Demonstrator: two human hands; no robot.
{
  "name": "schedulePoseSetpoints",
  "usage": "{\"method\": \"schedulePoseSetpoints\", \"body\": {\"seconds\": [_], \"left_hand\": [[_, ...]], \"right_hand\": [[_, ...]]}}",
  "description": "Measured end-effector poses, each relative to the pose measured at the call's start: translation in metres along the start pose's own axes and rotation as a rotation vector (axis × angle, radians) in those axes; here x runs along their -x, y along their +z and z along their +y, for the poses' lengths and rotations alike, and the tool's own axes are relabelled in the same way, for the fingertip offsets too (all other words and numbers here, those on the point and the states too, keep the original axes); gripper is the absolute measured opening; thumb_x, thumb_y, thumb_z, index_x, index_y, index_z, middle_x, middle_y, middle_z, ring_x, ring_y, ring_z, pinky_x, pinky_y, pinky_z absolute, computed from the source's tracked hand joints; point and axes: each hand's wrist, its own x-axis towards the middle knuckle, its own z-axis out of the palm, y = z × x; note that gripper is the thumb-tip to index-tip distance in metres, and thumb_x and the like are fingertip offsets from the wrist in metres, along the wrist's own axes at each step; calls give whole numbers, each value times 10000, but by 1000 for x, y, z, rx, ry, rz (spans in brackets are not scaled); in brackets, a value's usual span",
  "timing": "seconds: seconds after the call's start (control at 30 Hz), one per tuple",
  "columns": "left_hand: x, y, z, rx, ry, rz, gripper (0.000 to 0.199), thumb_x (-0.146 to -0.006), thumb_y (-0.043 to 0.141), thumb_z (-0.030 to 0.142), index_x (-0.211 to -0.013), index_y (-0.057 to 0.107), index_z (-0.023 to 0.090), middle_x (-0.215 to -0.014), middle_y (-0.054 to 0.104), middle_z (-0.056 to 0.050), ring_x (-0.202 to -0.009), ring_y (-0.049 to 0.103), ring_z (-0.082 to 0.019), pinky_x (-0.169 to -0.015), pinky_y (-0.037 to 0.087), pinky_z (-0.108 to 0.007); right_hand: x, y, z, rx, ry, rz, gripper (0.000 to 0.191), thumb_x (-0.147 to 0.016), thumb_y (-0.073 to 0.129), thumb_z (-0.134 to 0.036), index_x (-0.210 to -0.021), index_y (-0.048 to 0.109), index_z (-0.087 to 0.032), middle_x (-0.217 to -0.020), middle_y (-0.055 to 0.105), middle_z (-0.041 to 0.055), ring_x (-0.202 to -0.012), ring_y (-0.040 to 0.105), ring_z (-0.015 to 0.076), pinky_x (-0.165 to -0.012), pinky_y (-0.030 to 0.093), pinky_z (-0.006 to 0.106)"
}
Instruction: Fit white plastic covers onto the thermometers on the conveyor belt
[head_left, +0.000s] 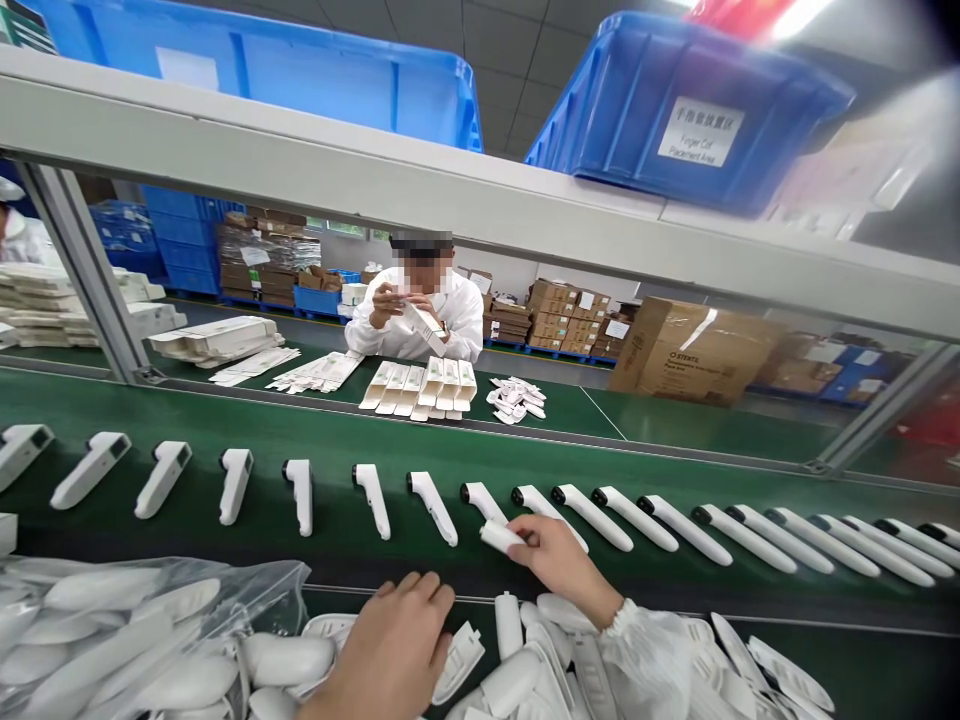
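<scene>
My right hand (559, 560) pinches a short white plastic cover (501, 537) between thumb and fingers, just above the row of thermometers on the belt. A white handheld infrared thermometer (484, 500) lies right behind that cover, partly hidden by it. My left hand (397, 640), seen from the back, rests over the near edge of the belt with its fingers stretched forward and slightly bent. Beside its thumb is a loose white plastic shell (459, 662); whether they touch I cannot tell. More white plastic parts (517, 680) are heaped beneath my right wrist.
Thermometers line the green conveyor belt (322, 560) from left to right. A clear bag of white shells (112, 640) lies near left. Across the belt, a co-worker (420, 310) handles a white box behind several open cartons (420, 385). Overhead, a shelf (360, 185) carries blue bins (675, 110).
</scene>
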Motion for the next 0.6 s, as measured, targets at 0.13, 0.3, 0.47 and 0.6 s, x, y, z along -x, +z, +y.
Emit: {"method": "schedulePoseSetpoints", "body": {"seconds": [0.13, 0.3, 0.47, 0.6], "left_hand": [[4, 7, 6, 69, 56, -120, 303, -810, 609, 245, -1100, 685, 206, -1187, 656, -117, -1127, 597, -328, -987, 470, -536], [0, 13, 15, 31, 74, -137, 317, -811, 498, 105, -1069, 669, 175, -1168, 659, -142, -1127, 602, -328, -958, 480, -528], [0, 8, 7, 127, -16, -138, 337, -901, 310, 80, -995, 616, 184, -1011, 679, -116, -904, 660, -287, -774, 508, -430], [-9, 3, -8, 467, -175, -9, 312, -955, 262, 214, -965, 573, 218, -790, 613, -42, -737, 610, -231, -615, 413, -314]], "right_hand": [[-5, 3, 21, 408, 5, 176, 457, -800, 556, -83, -1246, 625, -156, -1173, 634, 97, -1001, 615, 251, -824, 448, 282], [-8, 11, 21, 737, 13, 125, 687, -822, 493, -33, -1496, 398, -126, -1159, 637, 151, -1080, 574, 325, -862, 466, 348], [-17, 6, 25, 740, 68, 122, 584, -885, 469, -48, -1467, 428, -69, -1095, 643, 181, -1017, 612, 297, -861, 474, 342], [-18, -2, 32, 722, 88, 107, 545, -940, 479, -110, -1478, 405, -75, -1089, 639, 184, -1016, 621, 296, -865, 472, 343]]}}
